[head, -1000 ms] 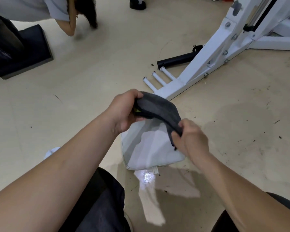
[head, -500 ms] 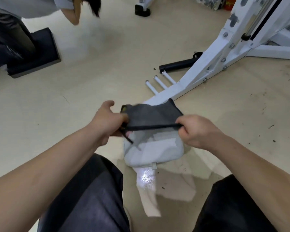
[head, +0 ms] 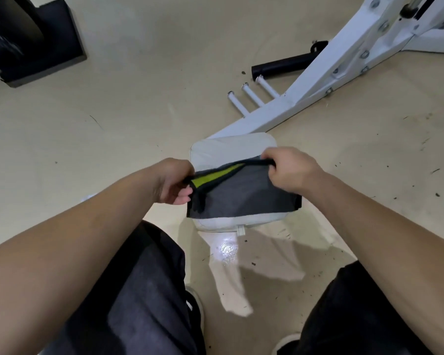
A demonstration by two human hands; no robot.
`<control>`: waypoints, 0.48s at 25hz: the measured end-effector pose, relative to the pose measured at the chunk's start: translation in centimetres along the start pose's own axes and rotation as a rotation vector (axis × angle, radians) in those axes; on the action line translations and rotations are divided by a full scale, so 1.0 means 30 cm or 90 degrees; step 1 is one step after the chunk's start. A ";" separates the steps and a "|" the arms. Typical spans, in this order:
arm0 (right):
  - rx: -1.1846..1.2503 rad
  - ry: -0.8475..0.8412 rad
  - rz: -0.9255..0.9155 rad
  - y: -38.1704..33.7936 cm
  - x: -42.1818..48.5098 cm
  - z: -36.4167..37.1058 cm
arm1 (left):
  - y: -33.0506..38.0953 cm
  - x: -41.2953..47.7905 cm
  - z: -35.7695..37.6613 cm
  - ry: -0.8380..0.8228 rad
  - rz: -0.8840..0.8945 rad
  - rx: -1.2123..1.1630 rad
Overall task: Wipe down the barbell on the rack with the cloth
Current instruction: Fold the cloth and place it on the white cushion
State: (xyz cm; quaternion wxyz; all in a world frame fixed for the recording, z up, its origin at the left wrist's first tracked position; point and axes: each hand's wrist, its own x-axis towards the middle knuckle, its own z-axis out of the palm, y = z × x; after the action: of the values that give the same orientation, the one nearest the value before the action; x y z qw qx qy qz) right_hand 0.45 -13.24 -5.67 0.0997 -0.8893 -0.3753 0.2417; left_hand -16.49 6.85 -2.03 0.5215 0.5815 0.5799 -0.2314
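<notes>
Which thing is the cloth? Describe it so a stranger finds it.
Follow the white rack frame down to the floor; at its near end lies a pale square pad. The cloth is stretched above it between left hand and right hand: dark grey with a yellow-green patch, unlike the pale pad.

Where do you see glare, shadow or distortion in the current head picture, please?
Head view: glare flares on the floor by the white pad's near edge, with soft shadows beside it; the wide lens stretches both forearms; the cloth, left hand and right hand look sharp.
</notes>
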 end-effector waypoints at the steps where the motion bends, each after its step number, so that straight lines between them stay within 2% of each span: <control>1: -0.006 0.082 -0.019 -0.001 0.026 0.014 | -0.011 0.032 -0.006 0.015 -0.014 -0.045; 3: -0.009 0.194 -0.012 0.017 0.045 0.060 | -0.055 0.108 -0.018 0.062 -0.005 -0.079; 5: 0.004 0.224 0.015 0.051 0.018 0.142 | -0.094 0.157 -0.014 0.080 0.032 -0.043; 8: 0.024 0.167 0.031 0.084 -0.029 0.236 | -0.125 0.190 0.033 0.000 0.095 0.021; 10: 0.066 0.129 0.064 0.085 -0.024 0.234 | -0.134 0.220 0.048 0.066 0.137 0.081; 12: 0.128 0.139 0.094 0.077 -0.018 0.217 | -0.120 0.212 0.051 0.078 0.149 0.022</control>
State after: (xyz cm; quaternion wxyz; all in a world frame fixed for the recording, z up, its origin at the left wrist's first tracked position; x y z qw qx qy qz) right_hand -1.72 -15.26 -11.93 0.2105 -0.9208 -0.2701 0.1869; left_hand -17.87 7.49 -9.35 0.4987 0.6672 0.5347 -0.1425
